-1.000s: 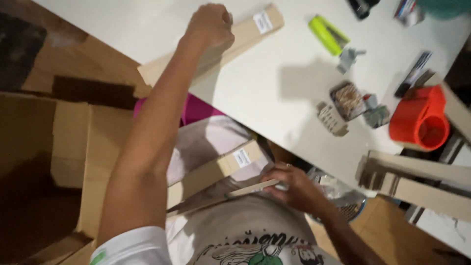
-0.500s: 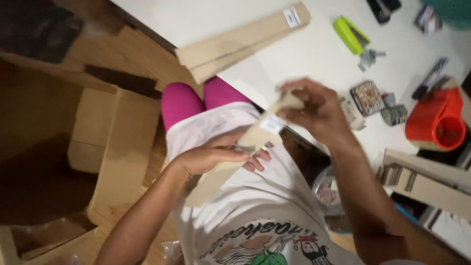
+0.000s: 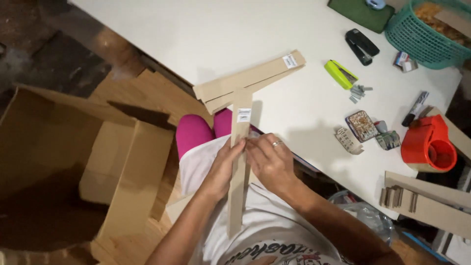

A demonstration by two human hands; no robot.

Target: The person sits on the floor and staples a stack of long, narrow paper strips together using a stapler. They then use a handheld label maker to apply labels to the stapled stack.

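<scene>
Two hands over lap. Open cardboard box on floor, left of white counter. Long cardboard strip upright-ish, pinched mid-length by left hand and right hand, fingers closed on it.

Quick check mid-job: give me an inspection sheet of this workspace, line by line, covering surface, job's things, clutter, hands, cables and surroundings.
Surface: white table, mostly bare on its left part.
Job's things: long flat cardboard strip with a white label, held over the lap; stack of similar strips lying at the table edge.
Clutter: green stapler, black stapler, loose staples, red tape dispenser, teal basket, marker.
Hands: left hand and right hand both grip the strip at its middle.
Cables: nothing seen.
Surroundings: open cardboard box on the floor at left; more cardboard pieces at right.
</scene>
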